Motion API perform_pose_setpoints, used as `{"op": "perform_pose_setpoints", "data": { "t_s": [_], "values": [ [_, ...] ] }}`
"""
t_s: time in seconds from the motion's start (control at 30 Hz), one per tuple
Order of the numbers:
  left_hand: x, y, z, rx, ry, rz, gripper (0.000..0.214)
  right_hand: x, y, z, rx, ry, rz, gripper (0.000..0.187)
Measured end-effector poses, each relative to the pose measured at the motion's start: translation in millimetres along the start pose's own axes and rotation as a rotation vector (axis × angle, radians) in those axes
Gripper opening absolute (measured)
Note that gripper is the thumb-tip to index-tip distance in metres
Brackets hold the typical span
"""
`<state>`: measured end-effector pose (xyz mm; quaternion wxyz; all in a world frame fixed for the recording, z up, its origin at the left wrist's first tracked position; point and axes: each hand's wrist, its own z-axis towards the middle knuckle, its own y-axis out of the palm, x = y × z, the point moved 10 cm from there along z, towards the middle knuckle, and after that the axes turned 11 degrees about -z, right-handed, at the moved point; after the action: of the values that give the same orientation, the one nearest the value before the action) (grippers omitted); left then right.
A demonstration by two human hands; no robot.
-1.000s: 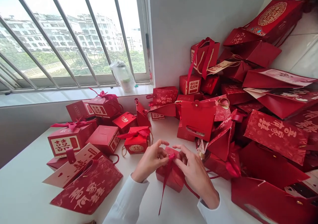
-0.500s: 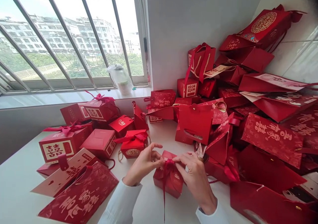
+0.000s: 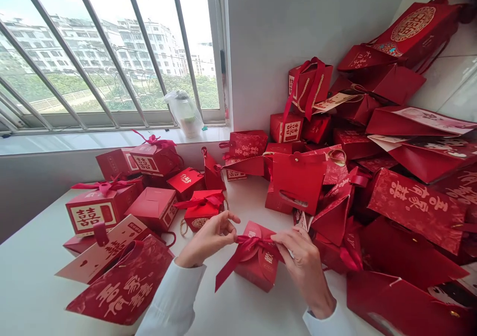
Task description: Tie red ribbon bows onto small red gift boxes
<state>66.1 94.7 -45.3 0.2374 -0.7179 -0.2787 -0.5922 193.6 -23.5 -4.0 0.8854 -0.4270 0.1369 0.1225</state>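
Observation:
A small red gift box (image 3: 257, 271) with gold lettering sits on the white table in front of me. A dark red ribbon (image 3: 228, 269) crosses its top, knotted near the middle, with one tail hanging over the left side. My left hand (image 3: 210, 236) pinches the ribbon at the box's left edge, thumb against fingers. On the other side, my right hand (image 3: 301, 256) pinches the ribbon close to the knot, its fingers covering part of the box's right top edge.
Red boxes, one a bow-tied box (image 3: 91, 209), stand at left beside a folded gift bag (image 3: 122, 286). A large pile of red bags (image 3: 417, 207) fills the right. A plastic-wrapped cup (image 3: 186, 117) stands on the sill by the barred window.
My hands have moved apart, drawing the ribbon out sideways across the box. The tail that hung down the front now slants to the left.

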Motion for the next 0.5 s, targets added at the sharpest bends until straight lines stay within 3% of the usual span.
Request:
{"op": "perform_pose_setpoints", "data": {
  "t_s": [0.2, 0.33, 0.43, 0.5],
  "values": [
    [15.3, -1.3, -12.5, 0.058, -0.028, 0.256, 0.029, 5.6, 3.1, -0.5, -0.09, 0.083, 0.05, 0.019],
    [17.3, 11.4, -16.1, 0.027, -0.055, 0.318, 0.031, 18.1, 10.0, -0.6, -0.228, 0.298, 0.197, 0.025],
    [23.3, 10.7, -18.6, 0.146, 0.0, 0.481, 0.033, 22.2, 16.4, 1.0, -0.297, 0.431, 0.258, 0.036],
    [24.1, 11.4, -22.3, 0.193, 0.007, 0.586, 0.029, 22.1, 18.3, 3.9, -0.307, 0.46, 0.225, 0.032]
  ]
}}
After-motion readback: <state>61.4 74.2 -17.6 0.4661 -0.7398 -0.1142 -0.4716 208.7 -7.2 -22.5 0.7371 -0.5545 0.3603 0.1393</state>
